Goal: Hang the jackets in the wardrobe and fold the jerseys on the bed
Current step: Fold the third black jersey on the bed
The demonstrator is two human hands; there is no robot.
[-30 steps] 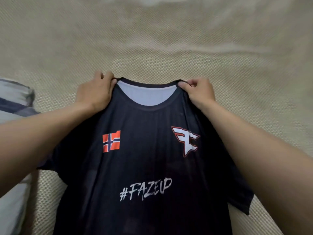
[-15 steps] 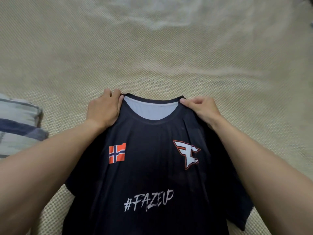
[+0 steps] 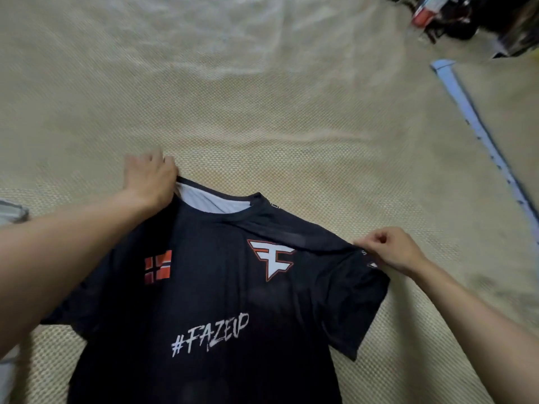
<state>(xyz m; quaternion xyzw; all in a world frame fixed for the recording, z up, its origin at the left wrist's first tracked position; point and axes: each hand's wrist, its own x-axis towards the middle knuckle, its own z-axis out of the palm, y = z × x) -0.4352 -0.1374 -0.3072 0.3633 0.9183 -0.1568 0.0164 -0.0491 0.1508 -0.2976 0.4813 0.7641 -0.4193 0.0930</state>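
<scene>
A black jersey (image 3: 221, 290) with a red flag patch, a red-and-white chest logo and white "#FAZEUP" lettering lies front-up on the beige woven bed cover (image 3: 262, 126). My left hand (image 3: 148, 177) grips the shoulder just left of the collar. My right hand (image 3: 388, 249) pinches the top of the jersey's right sleeve, fingers closed on the fabric. That sleeve is spread out flat to the side. My left forearm covers the other sleeve.
A grey-striped cloth (image 3: 13, 211) shows at the left edge. The bed's blue-edged border (image 3: 478, 123) runs diagonally at the right. Beyond it, dark blurred objects (image 3: 466, 16) sit in the top right corner.
My right hand left the collar and moved right and down to the sleeve, pulling it out sideways. The left hand stayed at the shoulder. The view swung to show the bed's right edge.
</scene>
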